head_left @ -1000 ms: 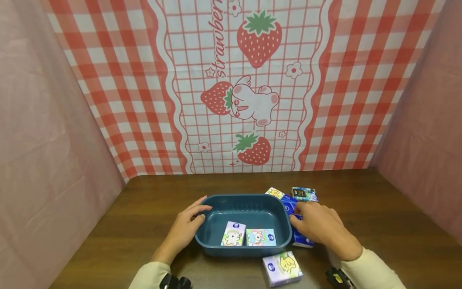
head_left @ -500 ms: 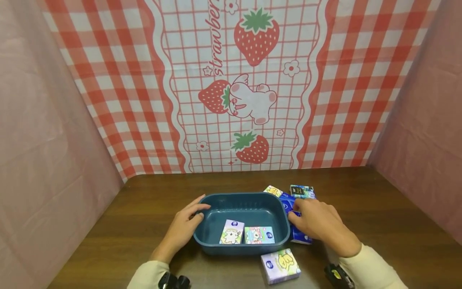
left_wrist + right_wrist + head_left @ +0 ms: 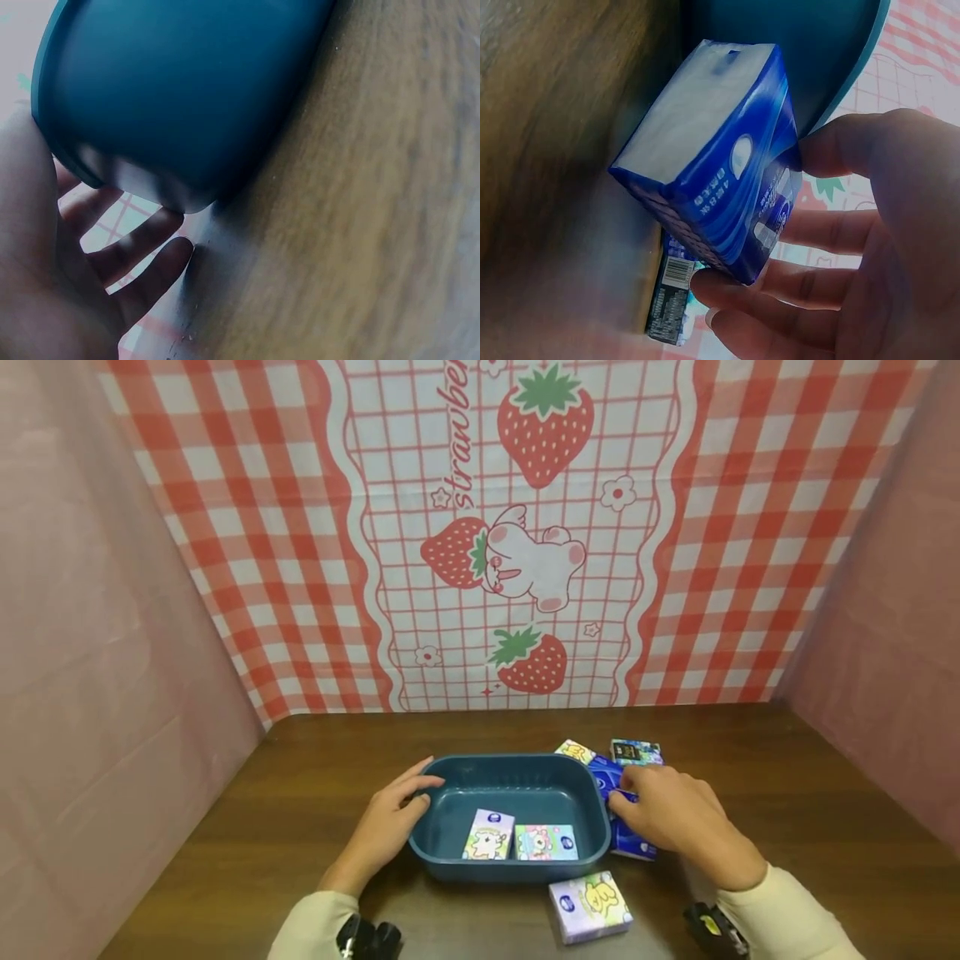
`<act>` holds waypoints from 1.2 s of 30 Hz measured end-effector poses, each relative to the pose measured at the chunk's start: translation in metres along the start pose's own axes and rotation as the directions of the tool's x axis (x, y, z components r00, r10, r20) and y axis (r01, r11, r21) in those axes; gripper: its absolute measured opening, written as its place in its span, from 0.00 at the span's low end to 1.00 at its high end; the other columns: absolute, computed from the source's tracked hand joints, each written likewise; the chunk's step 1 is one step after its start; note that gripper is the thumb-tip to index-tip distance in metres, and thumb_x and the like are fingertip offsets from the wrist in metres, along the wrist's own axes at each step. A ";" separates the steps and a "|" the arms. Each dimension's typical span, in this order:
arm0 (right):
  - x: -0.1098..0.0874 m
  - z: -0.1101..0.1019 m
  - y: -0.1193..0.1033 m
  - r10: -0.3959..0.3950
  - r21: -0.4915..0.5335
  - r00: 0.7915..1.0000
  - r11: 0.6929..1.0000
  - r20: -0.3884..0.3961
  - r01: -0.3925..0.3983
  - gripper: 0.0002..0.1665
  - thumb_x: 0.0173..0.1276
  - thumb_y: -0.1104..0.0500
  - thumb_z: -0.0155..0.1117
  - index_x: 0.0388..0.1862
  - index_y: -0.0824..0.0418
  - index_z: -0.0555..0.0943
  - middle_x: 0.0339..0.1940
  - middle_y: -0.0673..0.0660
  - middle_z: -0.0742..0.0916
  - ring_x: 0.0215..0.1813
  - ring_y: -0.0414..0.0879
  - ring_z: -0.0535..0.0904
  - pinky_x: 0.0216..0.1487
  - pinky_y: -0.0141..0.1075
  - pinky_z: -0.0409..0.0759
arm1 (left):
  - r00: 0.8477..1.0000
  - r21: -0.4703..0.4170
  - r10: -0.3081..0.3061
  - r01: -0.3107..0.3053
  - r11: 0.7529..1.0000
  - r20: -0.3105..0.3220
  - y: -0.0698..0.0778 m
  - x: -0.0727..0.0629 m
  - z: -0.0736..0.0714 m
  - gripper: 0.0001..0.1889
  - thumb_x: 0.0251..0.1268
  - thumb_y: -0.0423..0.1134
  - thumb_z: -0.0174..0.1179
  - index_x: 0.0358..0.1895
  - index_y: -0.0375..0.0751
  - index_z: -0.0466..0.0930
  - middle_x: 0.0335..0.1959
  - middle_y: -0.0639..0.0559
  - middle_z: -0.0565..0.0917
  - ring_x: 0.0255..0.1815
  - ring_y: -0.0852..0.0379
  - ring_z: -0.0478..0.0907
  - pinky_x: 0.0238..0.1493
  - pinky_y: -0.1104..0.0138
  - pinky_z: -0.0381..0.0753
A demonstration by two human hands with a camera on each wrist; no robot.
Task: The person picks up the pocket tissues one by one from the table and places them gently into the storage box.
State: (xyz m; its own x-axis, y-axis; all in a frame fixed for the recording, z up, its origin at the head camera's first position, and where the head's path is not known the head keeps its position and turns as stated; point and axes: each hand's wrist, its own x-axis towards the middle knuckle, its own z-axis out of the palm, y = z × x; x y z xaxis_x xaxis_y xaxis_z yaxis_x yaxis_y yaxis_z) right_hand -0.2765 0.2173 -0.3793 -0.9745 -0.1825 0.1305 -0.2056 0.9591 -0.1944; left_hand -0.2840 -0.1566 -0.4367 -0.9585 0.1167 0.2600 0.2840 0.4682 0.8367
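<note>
A teal basin (image 3: 517,875) stands mid-table with two pastel tissue packs in it: a lilac one (image 3: 490,837) and a pink-and-green one (image 3: 547,843). At the basin's left end, my left hand (image 3: 385,825) touches rim and outer wall with spread fingers; in the left wrist view its fingers (image 3: 142,244) lie along the wall, thumb hidden. My right hand (image 3: 675,810) pinches a blue tissue pack (image 3: 739,161) between thumb and fingers, close to the basin's right wall. In the head view the hand partly covers this blue pack (image 3: 633,842).
Behind the basin's right corner lie another blue tissue pack (image 3: 604,774), a yellow-printed pack (image 3: 576,752) and a black-labelled one (image 3: 636,752). A lilac pack with a yellow figure (image 3: 591,907) lies in front of the basin. A strawberry-print cloth (image 3: 525,560) hangs at the back.
The head view has shifted slightly. Both hands, the basin and the tissue packs keep nearly the same places relative to each other.
</note>
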 end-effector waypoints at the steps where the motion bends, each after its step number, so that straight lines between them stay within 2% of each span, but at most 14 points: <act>1: -0.001 0.000 0.000 0.001 -0.001 1.000 1.000 -0.002 -0.001 0.21 0.65 0.44 0.63 0.46 0.58 0.85 0.41 0.57 0.88 0.36 0.50 0.82 0.31 0.55 0.81 | 1.000 0.000 0.003 -0.003 1.000 0.002 0.001 0.000 0.000 0.14 0.72 0.34 0.57 0.55 0.49 0.86 0.72 0.60 0.71 0.76 0.50 0.61 0.71 0.42 0.59; 13: -0.004 -0.002 0.002 0.007 0.003 1.000 1.000 -0.011 -0.007 0.20 0.65 0.44 0.64 0.44 0.57 0.85 0.40 0.57 0.88 0.35 0.49 0.81 0.30 0.54 0.80 | 1.000 0.002 0.025 -0.025 1.000 0.004 0.001 0.003 0.004 0.14 0.71 0.34 0.57 0.54 0.49 0.86 0.71 0.60 0.72 0.75 0.50 0.62 0.71 0.43 0.59; 24: -0.002 -0.004 0.002 0.012 0.003 1.000 1.000 -0.008 -0.012 0.22 0.64 0.43 0.64 0.46 0.59 0.85 0.41 0.59 0.88 0.33 0.49 0.80 0.29 0.54 0.80 | 1.000 -0.004 0.014 -0.014 1.000 0.001 0.001 0.003 0.004 0.14 0.71 0.34 0.56 0.54 0.49 0.86 0.71 0.60 0.72 0.75 0.50 0.62 0.72 0.42 0.58; 36: -0.001 -0.004 -0.001 0.003 0.004 1.000 1.000 -0.023 -0.003 0.21 0.63 0.45 0.64 0.46 0.59 0.85 0.42 0.58 0.88 0.36 0.50 0.81 0.31 0.56 0.81 | 1.000 -0.006 0.004 -0.004 1.000 -0.005 -0.001 0.002 0.002 0.15 0.70 0.32 0.56 0.54 0.49 0.86 0.71 0.58 0.72 0.75 0.49 0.62 0.72 0.42 0.59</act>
State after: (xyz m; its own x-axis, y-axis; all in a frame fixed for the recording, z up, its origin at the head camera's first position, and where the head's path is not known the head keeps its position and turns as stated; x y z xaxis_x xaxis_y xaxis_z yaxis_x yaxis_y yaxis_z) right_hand -0.2754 0.2175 -0.3751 -0.9728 -0.1744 0.1526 -0.2031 0.9588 -0.1987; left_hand -0.2864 -0.1554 -0.4379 -0.9572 0.1141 0.2661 0.2883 0.4623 0.8386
